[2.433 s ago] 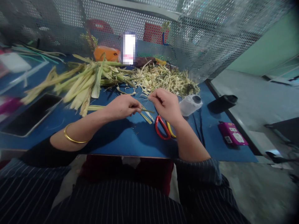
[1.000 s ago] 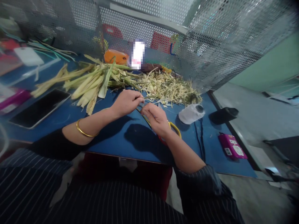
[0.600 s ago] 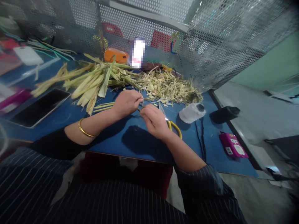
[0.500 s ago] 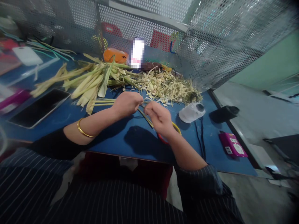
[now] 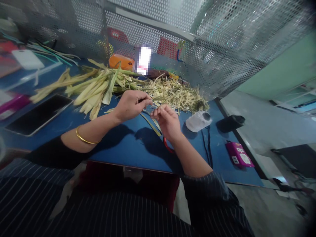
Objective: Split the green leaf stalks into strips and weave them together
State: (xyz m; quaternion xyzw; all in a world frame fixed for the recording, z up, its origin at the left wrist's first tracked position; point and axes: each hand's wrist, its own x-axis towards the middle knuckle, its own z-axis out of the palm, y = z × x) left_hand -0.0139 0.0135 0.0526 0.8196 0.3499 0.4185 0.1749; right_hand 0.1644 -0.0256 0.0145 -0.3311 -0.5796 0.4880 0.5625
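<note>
Nearest, at six o'clock from the right hand (image 5: 168,121), a curved red scissor handle (image 5: 168,145) shows on the blue tabletop (image 5: 118,148); its yellow partner, visible half a second ago, is now hidden. That hand has turned, its fingers loosely bent; whether they hold anything I cannot tell. At ten o'clock from it, the left hand (image 5: 134,103) has thumb and forefinger close together; any strand there is too fine to make out. Narrow, flat, pale-green plant strips (image 5: 150,124) slant away at five o'clock from the left hand. Farther, a white tapered spool (image 5: 197,122) sits at three o'clock from the right hand, a straw-coloured shredded heap (image 5: 175,93) at one, and long yellow-green leaves (image 5: 96,87) at ten from the left.
</note>
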